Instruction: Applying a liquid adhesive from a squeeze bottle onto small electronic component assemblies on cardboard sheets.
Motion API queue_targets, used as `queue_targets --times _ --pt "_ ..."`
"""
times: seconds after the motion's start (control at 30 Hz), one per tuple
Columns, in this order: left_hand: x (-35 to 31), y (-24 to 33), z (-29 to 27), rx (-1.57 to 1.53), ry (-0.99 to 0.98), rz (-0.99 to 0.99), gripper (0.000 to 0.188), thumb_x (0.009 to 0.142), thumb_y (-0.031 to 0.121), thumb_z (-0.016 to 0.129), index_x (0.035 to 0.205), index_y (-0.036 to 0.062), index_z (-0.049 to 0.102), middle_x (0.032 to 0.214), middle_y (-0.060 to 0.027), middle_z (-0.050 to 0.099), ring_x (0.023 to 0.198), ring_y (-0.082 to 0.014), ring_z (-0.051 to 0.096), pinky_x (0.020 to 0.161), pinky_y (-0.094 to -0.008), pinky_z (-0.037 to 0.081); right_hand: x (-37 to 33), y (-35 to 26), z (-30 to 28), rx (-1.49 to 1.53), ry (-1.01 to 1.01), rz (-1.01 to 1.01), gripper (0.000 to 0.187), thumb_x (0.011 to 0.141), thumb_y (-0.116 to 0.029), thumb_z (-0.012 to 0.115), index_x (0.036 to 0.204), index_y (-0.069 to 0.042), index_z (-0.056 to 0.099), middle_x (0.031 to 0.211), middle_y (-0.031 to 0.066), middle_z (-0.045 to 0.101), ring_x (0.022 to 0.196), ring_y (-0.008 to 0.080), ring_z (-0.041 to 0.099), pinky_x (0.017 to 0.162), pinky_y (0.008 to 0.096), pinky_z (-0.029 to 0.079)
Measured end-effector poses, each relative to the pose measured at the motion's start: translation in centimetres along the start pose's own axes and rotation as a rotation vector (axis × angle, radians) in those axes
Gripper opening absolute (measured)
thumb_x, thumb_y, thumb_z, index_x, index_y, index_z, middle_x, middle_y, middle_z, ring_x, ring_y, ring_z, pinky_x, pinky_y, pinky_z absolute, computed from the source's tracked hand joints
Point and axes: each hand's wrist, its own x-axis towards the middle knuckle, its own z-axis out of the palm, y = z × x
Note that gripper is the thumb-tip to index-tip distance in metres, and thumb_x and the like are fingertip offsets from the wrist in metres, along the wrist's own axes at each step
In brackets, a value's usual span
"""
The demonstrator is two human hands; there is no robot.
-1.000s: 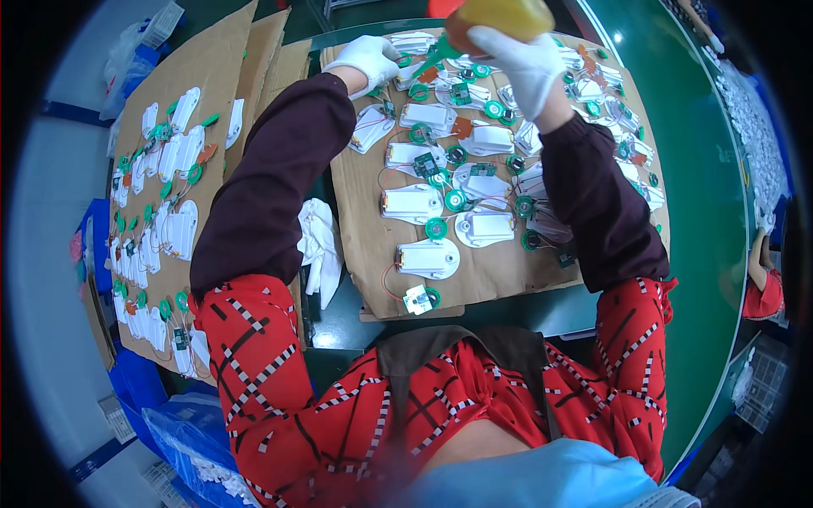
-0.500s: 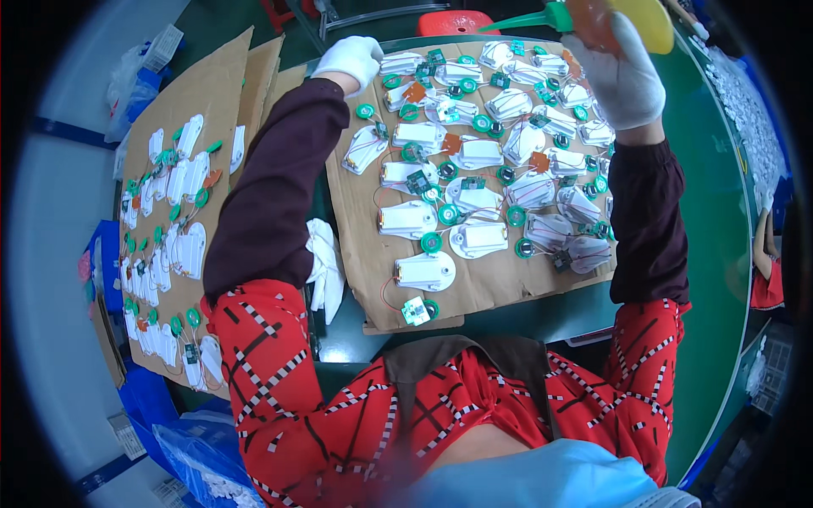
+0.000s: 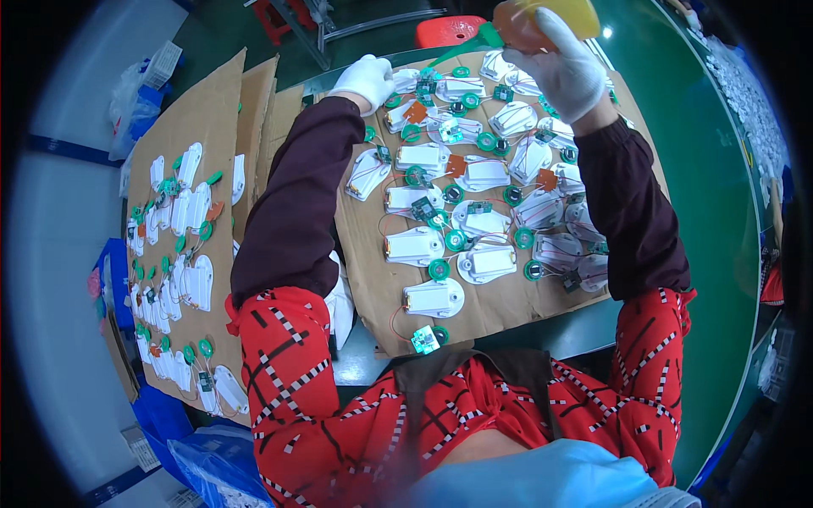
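Right hand (image 3: 563, 74) grips an amber bottle (image 3: 518, 27) above the far part of the desk (image 3: 360, 364), its green nozzle (image 3: 489, 36) angled down-left toward the back row. Left hand (image 3: 364, 83), gloved in white like the R, sits by the far L corner, fingers bent together next to a casing; can't tell from here if it pinches anything.

Btwn arms & camera: a cardboard sheet (image 3: 517, 306) full of white casings (image 3: 430, 298), wired to green circuit boards (image 3: 423, 208) & round green parts (image 3: 439, 269). R forearm blocks some casings on that side; L sleeve hides part of a white cloth (image 3: 340, 306) beside the sheet.

Far L, a 2nd cardboard sheet (image 3: 207, 106) carries more of the same, w/ a clear plastic bag (image 3: 222, 457) below. Background: red seat (image 3: 449, 32) past the desk; at far R, a heap of small white pieces (image 3: 738, 100), blurry, nr a co-worker's red garment (image 3: 772, 286).
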Motion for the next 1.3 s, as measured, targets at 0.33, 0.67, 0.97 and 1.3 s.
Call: queue_targets --times 0.33,0.67,0.97,1.3 --pt "0.7 -4.3 2.3 -0.480 0.153 -0.343 0.022 0.072 0.009 0.065 0.092 0.0007 0.066 0.087 -0.0137 0.067 0.076 -0.0195 0.066 0.066 -0.0292 0.052 2.4 6.1 -0.6 -1.038 0.730 0.102 0.037 0.076 -0.022 0.071 0.107 -0.007 0.056 0.095 0.0056 0.062 0.085 0.0182 0.061 0.074 0.0327 0.050" --pt "0.6 -4.7 2.1 -0.757 0.043 -0.380 0.018 0.081 0.001 0.061 0.098 -0.0037 0.062 0.091 -0.0125 0.065 0.081 -0.0208 0.065 0.074 -0.0288 0.055 3.0 9.6 -5.2 -1.180 0.755 0.031 0.052 0.068 -0.013 0.077 0.113 -0.002 0.055 0.102 0.0080 0.063 0.089 0.0173 0.061 0.079 0.0296 0.049" --pt "0.2 -3.9 1.9 -0.856 0.034 -0.402 0.017 0.082 0.001 0.059 0.099 -0.0034 0.061 0.093 -0.0121 0.064 0.082 -0.0210 0.065 0.075 -0.0297 0.055 3.4 10.2 -5.5 -1.300 0.694 0.056 0.055 0.067 -0.014 0.078 0.115 -0.003 0.054 0.105 0.0062 0.062 0.094 0.0163 0.060 0.083 0.0292 0.048" --pt "1.4 -6.9 4.8 -0.693 0.125 -0.343 0.025 0.075 0.022 0.065 0.093 0.0055 0.069 0.095 -0.0146 0.066 0.088 -0.0275 0.063 0.081 -0.0318 0.048 3.3 11.1 -5.9 -1.120 0.606 0.026 0.056 0.067 -0.010 0.077 0.116 -0.002 0.051 0.108 0.0067 0.060 0.097 0.0162 0.058 0.085 0.0290 0.047"
